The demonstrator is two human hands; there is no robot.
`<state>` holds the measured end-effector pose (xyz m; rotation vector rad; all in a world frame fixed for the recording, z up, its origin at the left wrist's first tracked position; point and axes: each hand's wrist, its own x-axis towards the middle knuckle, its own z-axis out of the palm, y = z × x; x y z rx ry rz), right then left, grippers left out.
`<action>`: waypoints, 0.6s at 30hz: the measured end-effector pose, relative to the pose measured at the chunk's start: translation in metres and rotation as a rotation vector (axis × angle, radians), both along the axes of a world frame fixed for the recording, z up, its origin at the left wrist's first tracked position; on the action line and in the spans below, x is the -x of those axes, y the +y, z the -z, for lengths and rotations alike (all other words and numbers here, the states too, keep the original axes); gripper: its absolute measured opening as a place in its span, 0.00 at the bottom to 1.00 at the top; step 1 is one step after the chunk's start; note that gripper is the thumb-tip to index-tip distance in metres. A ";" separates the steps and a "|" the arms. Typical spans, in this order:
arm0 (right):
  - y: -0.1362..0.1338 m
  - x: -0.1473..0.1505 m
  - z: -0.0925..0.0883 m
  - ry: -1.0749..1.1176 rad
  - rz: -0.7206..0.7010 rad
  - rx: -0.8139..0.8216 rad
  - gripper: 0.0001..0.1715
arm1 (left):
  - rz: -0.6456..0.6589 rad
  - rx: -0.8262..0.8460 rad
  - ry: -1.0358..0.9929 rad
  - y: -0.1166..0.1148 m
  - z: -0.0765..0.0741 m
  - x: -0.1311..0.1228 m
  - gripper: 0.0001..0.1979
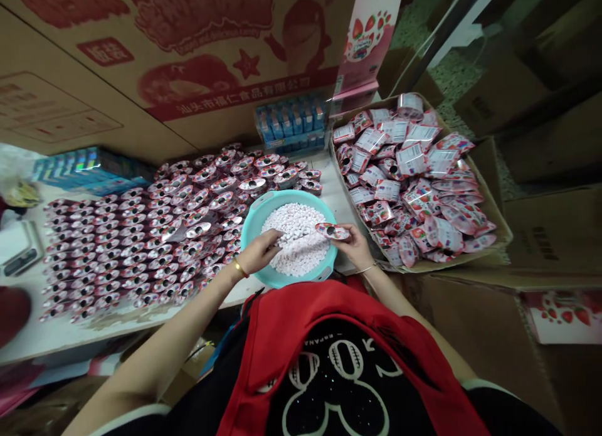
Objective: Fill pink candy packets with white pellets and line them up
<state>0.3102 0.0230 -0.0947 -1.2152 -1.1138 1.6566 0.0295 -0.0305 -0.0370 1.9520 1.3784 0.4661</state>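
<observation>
A turquoise plastic basin (pixel 251 226) full of small white pellet-like candies (pixel 301 260) stands at the table's front edge. My left hand (pixel 261 251) reaches over its left side, fingers pinched together at the candies; what they hold is hidden. Over the basin's right rim, my right hand (pixel 353 244) grips a small pink-and-red printed packet (pixel 332 231) with its oval end turned up. Left of the basin stand many similar packets (pixel 155 235) in tight rows, most showing a dark round spot on top.
A cardboard box (pixel 501 232) on the right is heaped with pink strawberry-printed packets (pixel 414 185). Large printed cartons (pixel 188 59) wall off the back. Blue packs (pixel 291 122) stand against them, and more blue boxes (pixel 91 169) sit left, near a white scale (pixel 19 248).
</observation>
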 end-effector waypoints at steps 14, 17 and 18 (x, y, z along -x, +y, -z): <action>-0.003 0.033 0.013 -0.110 -0.156 -0.312 0.16 | 0.193 0.055 0.817 0.028 -0.101 -0.062 0.18; -0.004 0.034 0.017 -0.115 -0.149 -0.295 0.17 | 0.200 0.025 0.867 0.029 -0.114 -0.074 0.17; -0.004 0.034 0.019 -0.110 -0.143 -0.287 0.18 | 0.201 0.015 0.872 0.030 -0.117 -0.074 0.17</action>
